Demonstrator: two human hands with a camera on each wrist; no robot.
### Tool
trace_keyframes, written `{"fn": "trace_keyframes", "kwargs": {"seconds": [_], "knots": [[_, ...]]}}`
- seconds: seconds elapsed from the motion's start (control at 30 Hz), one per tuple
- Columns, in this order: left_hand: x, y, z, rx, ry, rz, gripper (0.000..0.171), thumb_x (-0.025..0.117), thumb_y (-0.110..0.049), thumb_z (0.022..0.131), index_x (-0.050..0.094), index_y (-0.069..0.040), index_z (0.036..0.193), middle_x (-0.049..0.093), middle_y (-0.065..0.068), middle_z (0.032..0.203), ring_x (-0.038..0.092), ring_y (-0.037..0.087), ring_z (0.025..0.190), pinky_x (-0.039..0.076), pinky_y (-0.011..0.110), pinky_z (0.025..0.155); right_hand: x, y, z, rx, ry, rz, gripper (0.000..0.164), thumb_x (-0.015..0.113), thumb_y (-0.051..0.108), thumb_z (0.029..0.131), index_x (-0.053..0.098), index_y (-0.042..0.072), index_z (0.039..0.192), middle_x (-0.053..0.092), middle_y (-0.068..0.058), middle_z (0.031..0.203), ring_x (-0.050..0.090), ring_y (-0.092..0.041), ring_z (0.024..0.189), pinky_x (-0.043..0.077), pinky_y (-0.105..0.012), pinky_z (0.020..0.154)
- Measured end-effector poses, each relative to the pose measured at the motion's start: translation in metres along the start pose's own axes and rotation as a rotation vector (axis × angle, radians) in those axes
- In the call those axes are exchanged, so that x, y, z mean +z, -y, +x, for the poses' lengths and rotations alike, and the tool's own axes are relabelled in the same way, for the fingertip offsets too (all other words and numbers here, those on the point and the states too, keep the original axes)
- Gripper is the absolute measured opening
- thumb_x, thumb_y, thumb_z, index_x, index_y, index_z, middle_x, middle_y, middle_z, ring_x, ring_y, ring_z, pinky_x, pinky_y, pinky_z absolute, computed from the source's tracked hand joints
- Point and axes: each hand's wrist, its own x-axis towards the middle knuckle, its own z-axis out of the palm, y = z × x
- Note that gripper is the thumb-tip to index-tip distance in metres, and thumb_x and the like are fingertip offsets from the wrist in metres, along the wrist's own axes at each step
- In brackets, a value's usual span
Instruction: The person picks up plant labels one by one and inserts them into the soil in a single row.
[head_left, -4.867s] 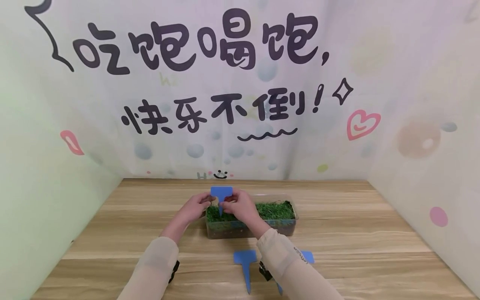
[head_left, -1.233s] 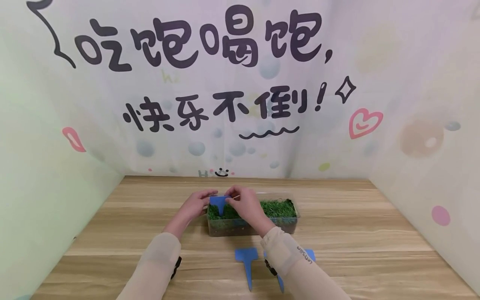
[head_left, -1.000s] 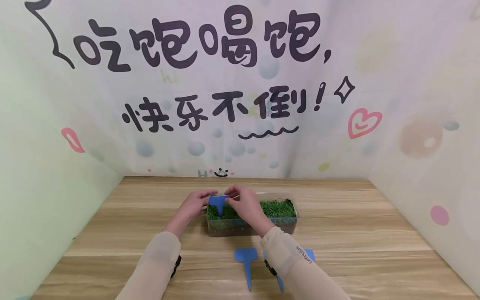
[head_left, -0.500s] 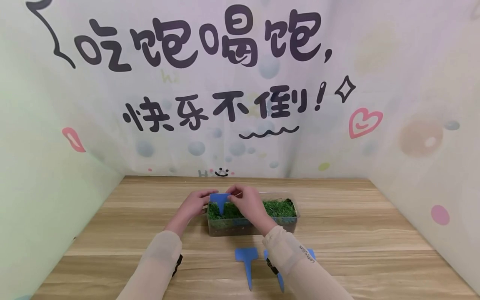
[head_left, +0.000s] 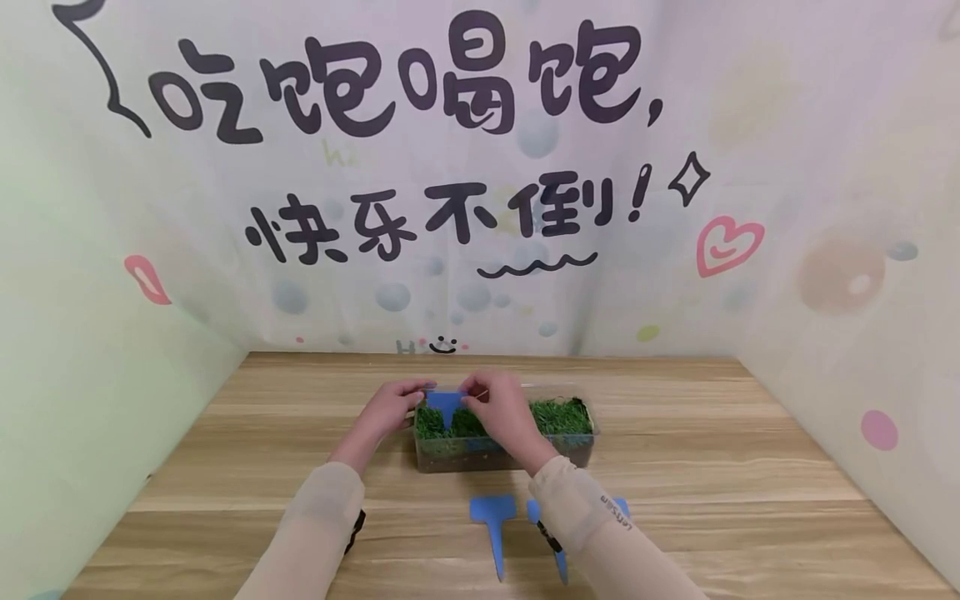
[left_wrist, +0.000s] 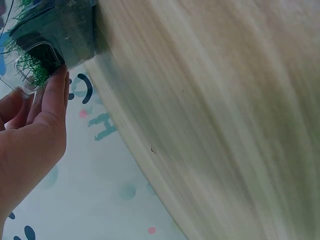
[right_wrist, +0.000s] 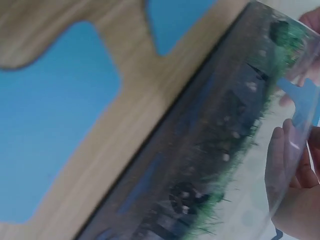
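Note:
In the head view, a blue T-shaped plant label point(head_left: 446, 404) stands in the green grass at the left end of a clear plastic box point(head_left: 472, 458). My right hand point(head_left: 498, 408) pinches the right end of its crosspiece between thumb and fingers. My left hand point(head_left: 390, 406) holds the left back corner of the box. In the left wrist view its long fingers point(left_wrist: 51, 97) lie along the outside of the wall, thumb by the rim. Dark soil under the grass shows through the wall in the right wrist view.
On the wooden table point(head_left: 262, 417), nearer me, lies one blue plant label point(head_left: 493, 529). Another blue label point(head_left: 560, 562) lies to its right, partly covered by my right sleeve point(head_left: 592, 517). A printed wall hanging point(head_left: 465, 308) stands behind the table.
The label that my right hand pinches sits lower in the grass than several seconds ago. Over the last half second it has shifted slightly right with the hand. My left hand has hardly moved lately.

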Motion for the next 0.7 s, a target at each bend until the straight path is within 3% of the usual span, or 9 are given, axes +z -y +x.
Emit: {"fn": "trace_keyframes", "kwargs": {"seconds": [0.7], "knots": [[-0.0001,0.001,-0.0004,0.001,-0.004,0.03,0.04,0.038,-0.009,0.108,0.051,-0.007,0.145,0.049,0.017,0.151,0.043,0.037,0.141,0.047,0.052,0.106,-0.0072,-0.0002,0.0,0.043,0.033,0.033,0.01,0.066,0.014,0.096,0.071,0.014,0.105,0.073,-0.004,0.1,0.07,-0.022,0.093,0.058,-0.037,0.081]]}}
